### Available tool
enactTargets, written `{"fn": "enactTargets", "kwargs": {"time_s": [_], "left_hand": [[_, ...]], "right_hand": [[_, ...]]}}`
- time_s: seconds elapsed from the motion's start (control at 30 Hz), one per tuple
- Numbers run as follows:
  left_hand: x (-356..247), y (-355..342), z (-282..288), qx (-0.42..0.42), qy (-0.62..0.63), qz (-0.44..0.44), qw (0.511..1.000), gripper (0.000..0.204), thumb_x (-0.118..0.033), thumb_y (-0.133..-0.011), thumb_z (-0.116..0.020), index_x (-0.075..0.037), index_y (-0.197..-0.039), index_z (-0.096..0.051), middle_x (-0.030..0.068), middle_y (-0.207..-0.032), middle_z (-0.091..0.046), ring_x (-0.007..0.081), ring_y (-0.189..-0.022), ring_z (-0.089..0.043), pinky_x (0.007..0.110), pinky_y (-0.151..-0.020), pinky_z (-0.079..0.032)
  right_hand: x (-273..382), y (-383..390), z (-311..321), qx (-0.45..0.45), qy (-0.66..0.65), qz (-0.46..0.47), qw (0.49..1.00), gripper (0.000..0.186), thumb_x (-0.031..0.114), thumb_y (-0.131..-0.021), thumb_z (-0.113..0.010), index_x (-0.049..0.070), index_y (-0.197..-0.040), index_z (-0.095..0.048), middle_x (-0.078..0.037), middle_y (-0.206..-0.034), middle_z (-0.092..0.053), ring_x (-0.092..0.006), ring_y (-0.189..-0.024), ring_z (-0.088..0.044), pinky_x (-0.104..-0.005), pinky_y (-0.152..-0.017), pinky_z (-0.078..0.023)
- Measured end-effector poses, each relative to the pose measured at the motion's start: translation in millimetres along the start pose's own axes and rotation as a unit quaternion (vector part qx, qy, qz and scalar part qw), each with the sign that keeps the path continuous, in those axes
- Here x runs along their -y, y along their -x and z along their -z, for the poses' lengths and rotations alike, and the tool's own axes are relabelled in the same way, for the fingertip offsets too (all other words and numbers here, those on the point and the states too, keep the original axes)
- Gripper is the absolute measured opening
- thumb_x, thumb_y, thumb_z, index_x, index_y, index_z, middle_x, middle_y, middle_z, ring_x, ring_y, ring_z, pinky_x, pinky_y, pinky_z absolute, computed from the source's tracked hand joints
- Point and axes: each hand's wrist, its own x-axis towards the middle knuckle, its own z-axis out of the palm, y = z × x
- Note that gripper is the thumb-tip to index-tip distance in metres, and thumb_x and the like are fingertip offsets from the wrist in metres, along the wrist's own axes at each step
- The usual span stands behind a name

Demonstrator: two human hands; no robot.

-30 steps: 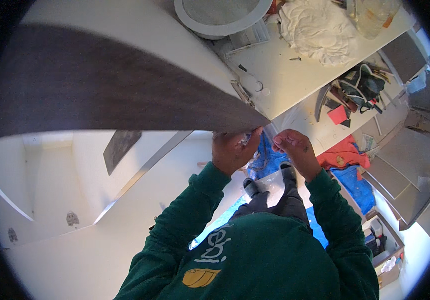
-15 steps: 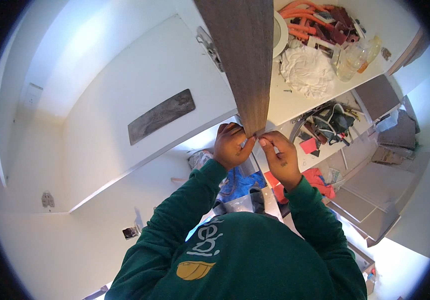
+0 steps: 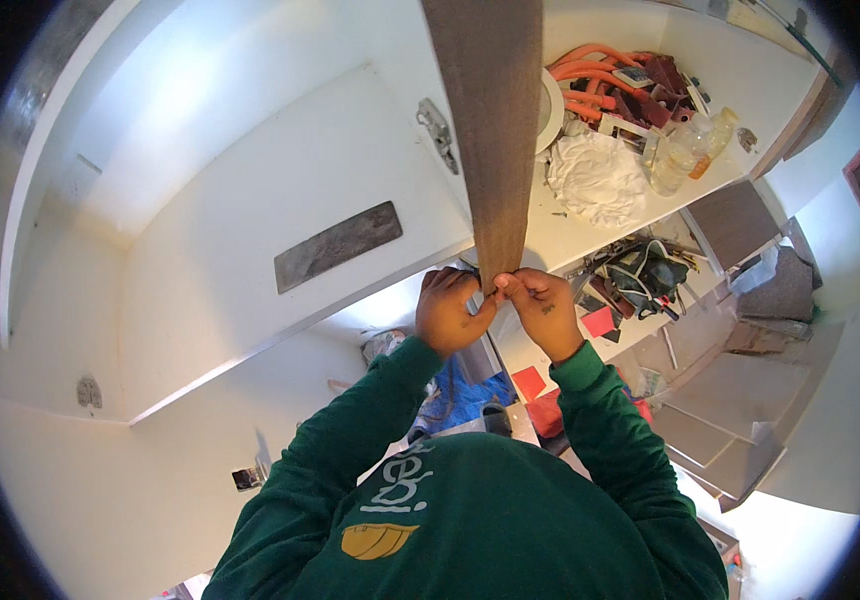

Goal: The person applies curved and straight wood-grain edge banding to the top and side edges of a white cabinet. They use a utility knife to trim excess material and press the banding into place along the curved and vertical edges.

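A long brown wood-grain strip [image 3: 490, 130] runs from the top of the view down to my hands, along the front of the white cabinet. My left hand [image 3: 450, 308] is closed at the strip's lower end, its fingers curled behind the left edge and its thumb toward the corner. Against the same end, my right hand [image 3: 542, 306] pinches with thumb and forefinger. The fingertips of both hands nearly meet there; whatever small piece may lie between them is hidden. A metal hinge [image 3: 438, 135] is fixed inside the cabinet, left of the strip.
Left is the white cabinet shelf [image 3: 220, 220] with a dark flat rectangular piece [image 3: 339, 247] on it. On the right shelf lie orange hoses [image 3: 590, 75], a crumpled white cloth [image 3: 595, 178] and a clear bottle [image 3: 672, 160]. Below are tools [image 3: 640, 275] and brown boards [image 3: 730, 400].
The view has shifted slightly, so the strip's lower end and both hands appear a little further left. My right thumb and fingers have drawn closer in against the strip's end.
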Motion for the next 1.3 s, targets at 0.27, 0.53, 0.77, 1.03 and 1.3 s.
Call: {"fn": "enactTargets", "kwargs": {"time_s": [0.27,0.53,0.77,1.03,1.3], "left_hand": [[-34,-17,26,-0.032,0.072,0.036,0.996,0.012,-0.016,-0.086,-0.070,-0.005,-0.091,-0.067,0.0136,-0.084,-0.069,0.0330,-0.078,-0.066,0.041,-0.069,-0.050],[-66,-40,42,-0.088,0.175,0.108,0.975,0.013,-0.011,-0.089,-0.071,0.000,-0.095,-0.070,0.0088,-0.089,-0.071,0.0102,-0.072,-0.066,0.024,-0.048,-0.052],[-70,-39,43,-0.123,0.176,0.120,0.969,0.015,-0.012,-0.088,-0.073,0.002,-0.091,-0.070,0.0084,-0.088,-0.069,0.0100,-0.074,-0.064,0.022,-0.050,-0.053],[-76,-48,52,-0.152,0.181,0.086,0.968,0.011,-0.009,-0.092,-0.069,0.000,-0.097,-0.071,0.0040,-0.091,-0.071,0.0097,-0.086,-0.062,0.027,-0.076,-0.051],[-75,-47,38,-0.175,0.376,0.186,0.891,0.022,-0.020,-0.092,-0.072,-0.004,-0.107,-0.072,-0.0031,-0.092,-0.069,0.0043,-0.079,-0.054,0.023,-0.066,-0.044]], "right_hand": [[38,-19,14,-0.061,0.128,0.161,0.977,0.022,0.011,-0.081,-0.078,0.000,-0.080,-0.059,-0.006,-0.074,-0.059,-0.0150,-0.069,-0.055,-0.0273,-0.064,-0.044],[49,-43,15,0.025,-0.161,0.128,0.978,0.012,0.000,-0.084,-0.071,0.002,-0.089,-0.060,-0.002,-0.083,-0.059,-0.0108,-0.078,-0.056,-0.0245,-0.070,-0.044],[74,-50,8,0.017,-0.208,0.129,0.970,0.013,0.000,-0.085,-0.072,0.003,-0.092,-0.061,0.000,-0.084,-0.059,-0.0079,-0.078,-0.054,-0.0236,-0.069,-0.044],[73,-56,-11,-0.071,-0.134,0.257,0.954,0.028,0.000,-0.077,-0.077,0.005,-0.094,-0.055,-0.001,-0.085,-0.052,-0.0098,-0.076,-0.050,-0.0240,-0.070,-0.043],[87,-74,-2,0.032,-0.177,0.215,0.960,0.027,0.002,-0.076,-0.079,0.005,-0.090,-0.056,0.001,-0.083,-0.051,-0.0080,-0.076,-0.047,-0.0241,-0.068,-0.041]]}}
